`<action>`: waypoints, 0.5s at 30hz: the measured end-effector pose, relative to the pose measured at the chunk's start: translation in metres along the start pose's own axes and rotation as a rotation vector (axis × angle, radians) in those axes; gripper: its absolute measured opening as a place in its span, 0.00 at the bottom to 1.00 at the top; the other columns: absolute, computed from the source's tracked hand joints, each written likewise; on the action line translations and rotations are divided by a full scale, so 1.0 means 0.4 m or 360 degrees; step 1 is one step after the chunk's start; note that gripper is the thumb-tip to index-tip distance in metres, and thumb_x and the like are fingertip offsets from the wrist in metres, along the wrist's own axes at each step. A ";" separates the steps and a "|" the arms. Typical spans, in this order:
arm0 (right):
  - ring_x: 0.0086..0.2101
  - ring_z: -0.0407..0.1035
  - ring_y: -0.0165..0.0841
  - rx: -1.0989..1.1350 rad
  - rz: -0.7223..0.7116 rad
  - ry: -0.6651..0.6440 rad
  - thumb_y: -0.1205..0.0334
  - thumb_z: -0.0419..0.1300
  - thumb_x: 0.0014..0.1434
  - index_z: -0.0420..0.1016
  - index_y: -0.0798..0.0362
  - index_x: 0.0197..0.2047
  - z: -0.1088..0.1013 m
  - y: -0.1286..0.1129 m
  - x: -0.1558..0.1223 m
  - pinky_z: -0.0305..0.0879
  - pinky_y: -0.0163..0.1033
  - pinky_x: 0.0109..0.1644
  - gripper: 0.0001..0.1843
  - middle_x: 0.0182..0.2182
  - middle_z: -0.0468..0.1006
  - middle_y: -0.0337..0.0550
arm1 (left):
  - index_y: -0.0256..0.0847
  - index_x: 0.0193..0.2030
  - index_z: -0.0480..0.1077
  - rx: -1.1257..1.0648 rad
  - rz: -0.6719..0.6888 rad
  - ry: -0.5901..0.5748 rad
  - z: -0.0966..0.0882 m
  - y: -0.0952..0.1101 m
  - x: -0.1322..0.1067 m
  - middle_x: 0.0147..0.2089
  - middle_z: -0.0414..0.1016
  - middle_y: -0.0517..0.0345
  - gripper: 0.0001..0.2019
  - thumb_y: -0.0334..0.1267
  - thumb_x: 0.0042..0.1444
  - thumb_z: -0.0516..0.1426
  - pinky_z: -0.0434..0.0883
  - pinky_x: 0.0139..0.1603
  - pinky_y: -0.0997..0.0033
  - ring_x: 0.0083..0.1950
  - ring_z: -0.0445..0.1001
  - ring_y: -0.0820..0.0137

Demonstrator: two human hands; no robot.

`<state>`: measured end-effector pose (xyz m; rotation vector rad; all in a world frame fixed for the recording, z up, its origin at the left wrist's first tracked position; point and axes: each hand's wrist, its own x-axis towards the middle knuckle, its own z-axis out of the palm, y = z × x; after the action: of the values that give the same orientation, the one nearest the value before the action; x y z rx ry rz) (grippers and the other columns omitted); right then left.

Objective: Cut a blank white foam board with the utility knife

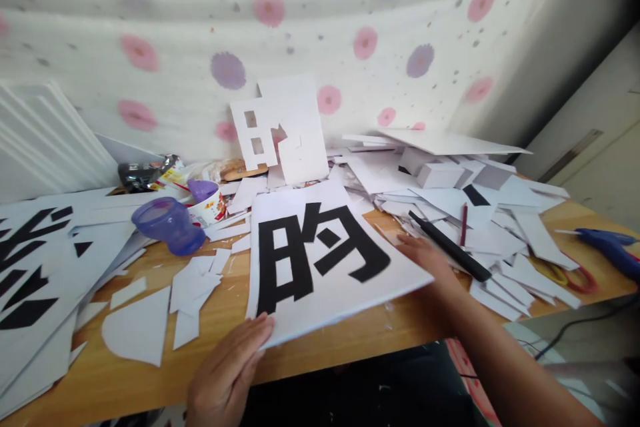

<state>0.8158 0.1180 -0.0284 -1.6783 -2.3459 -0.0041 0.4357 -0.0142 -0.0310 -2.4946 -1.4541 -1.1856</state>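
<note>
A white foam board [300, 207] bearing a large black character lies tilted before me above the wooden table. My left hand [233, 367] is closed on its near left corner, with the fingers resting on the top face. At the right edge is my right hand [425, 257], its fingers against the board and partly hidden by the corner. A long black strip [450, 247] lies just beyond that hand. Behind the board, a white sheet with cut-out openings [300, 127] leans upright against the flowered wall covering.
On the left are a translucent purple cup [170, 223], a paper tub [207, 207] and sheets with black strokes [30, 260]. White offcuts [137, 327] are scattered about. To the right lie a dark red pencil [464, 223], scissors [583, 278] and a blue glue gun [607, 247] with a cord.
</note>
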 end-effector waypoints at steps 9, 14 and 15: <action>0.52 0.65 0.57 -0.0215 0.0227 0.0554 0.54 0.51 0.62 0.74 0.56 0.52 -0.030 0.188 -0.075 0.63 0.58 0.54 0.21 0.56 0.68 0.61 | 0.42 0.53 0.71 0.0194 0.0389 -0.0313 0.016 0.019 0.008 0.51 0.78 0.55 0.17 0.30 0.56 0.58 0.68 0.61 0.61 0.57 0.72 0.64; 0.48 0.69 0.46 0.0127 0.0039 0.0616 0.54 0.52 0.63 0.75 0.51 0.48 -0.032 0.092 -0.122 0.67 0.53 0.52 0.16 0.50 0.74 0.51 | 0.41 0.53 0.71 0.0210 0.0469 -0.0441 0.018 0.020 0.010 0.54 0.76 0.53 0.18 0.30 0.56 0.57 0.67 0.61 0.59 0.59 0.70 0.63; 0.48 0.69 0.45 0.0208 -0.0005 0.0592 0.54 0.52 0.63 0.75 0.51 0.48 -0.031 0.067 -0.131 0.67 0.52 0.52 0.16 0.49 0.75 0.51 | 0.41 0.54 0.71 0.0206 0.0468 -0.0454 0.015 0.015 0.007 0.54 0.76 0.53 0.18 0.29 0.56 0.57 0.67 0.61 0.60 0.60 0.69 0.63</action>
<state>0.8591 0.0761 -0.0312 -1.4670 -2.0272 -0.1471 0.4448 -0.0133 -0.0314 -2.7453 -1.1091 -0.6900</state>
